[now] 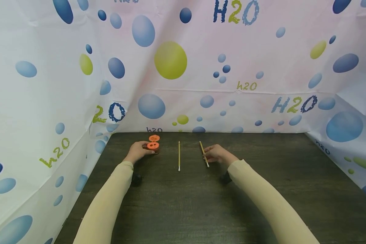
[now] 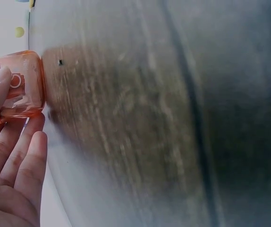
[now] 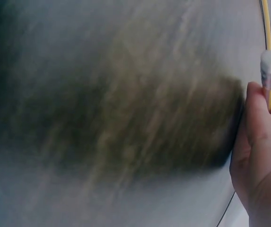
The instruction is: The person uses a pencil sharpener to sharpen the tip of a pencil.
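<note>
At the far left of the table, my left hand (image 1: pixel 138 151) holds an orange pencil sharpener (image 1: pixel 153 146), thumb on one side and fingers on the other. Its round lid (image 1: pixel 154 138) is flipped open, and two holes show in its top. In the left wrist view the sharpener's body (image 2: pixel 24 94) is see-through orange, with the thumb pressed on its side. My right hand (image 1: pixel 218 154) pinches a yellow pencil (image 1: pixel 202 148), its white eraser (image 3: pixel 268 61) pointing toward me. Between the hands a second yellow pencil (image 1: pixel 179 156) lies on the table, eraser end nearest me.
The dark wooden table (image 1: pixel 183 203) reaches back to a white cloth backdrop (image 1: pixel 201 118) printed with blue and green dots and lettering. The same cloth stands along the left and right sides.
</note>
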`<state>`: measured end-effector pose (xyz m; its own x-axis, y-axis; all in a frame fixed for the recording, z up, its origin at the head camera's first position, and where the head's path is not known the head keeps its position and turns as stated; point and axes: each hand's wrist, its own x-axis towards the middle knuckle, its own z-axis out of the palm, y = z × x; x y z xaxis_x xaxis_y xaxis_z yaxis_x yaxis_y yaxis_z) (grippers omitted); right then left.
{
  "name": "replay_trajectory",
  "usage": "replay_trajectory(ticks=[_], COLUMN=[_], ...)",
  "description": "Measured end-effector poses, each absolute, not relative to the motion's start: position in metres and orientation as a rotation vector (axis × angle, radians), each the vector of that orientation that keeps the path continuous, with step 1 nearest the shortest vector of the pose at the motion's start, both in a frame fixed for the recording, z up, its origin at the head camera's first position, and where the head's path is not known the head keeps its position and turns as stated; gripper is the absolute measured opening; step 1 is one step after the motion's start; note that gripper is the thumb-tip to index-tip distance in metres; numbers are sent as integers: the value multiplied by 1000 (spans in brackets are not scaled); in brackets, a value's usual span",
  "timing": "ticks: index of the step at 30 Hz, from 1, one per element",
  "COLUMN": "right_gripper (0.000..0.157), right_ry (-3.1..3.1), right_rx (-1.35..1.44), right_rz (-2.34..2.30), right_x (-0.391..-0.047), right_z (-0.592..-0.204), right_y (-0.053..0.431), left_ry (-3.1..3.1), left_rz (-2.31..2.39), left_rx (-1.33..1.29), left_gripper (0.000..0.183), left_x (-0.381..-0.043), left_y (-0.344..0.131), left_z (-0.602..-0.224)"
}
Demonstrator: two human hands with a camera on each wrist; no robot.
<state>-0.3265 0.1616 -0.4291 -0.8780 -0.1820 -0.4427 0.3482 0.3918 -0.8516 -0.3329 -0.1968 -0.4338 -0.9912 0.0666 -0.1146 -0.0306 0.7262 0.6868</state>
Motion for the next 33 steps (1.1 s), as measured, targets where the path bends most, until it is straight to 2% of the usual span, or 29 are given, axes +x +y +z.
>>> replay_trajectory(ticks=[33], right_gripper=[48], right_ry=[2184], right_rx=[88], right_rz=[-1546], right_x=[-322], right_z=[-425], right_y=[173], left_ry=[2799], left_rz=[1165], left_rx=[12], left_gripper=[60], left_x=[-327], left_y=[-198], left_z=[-415])
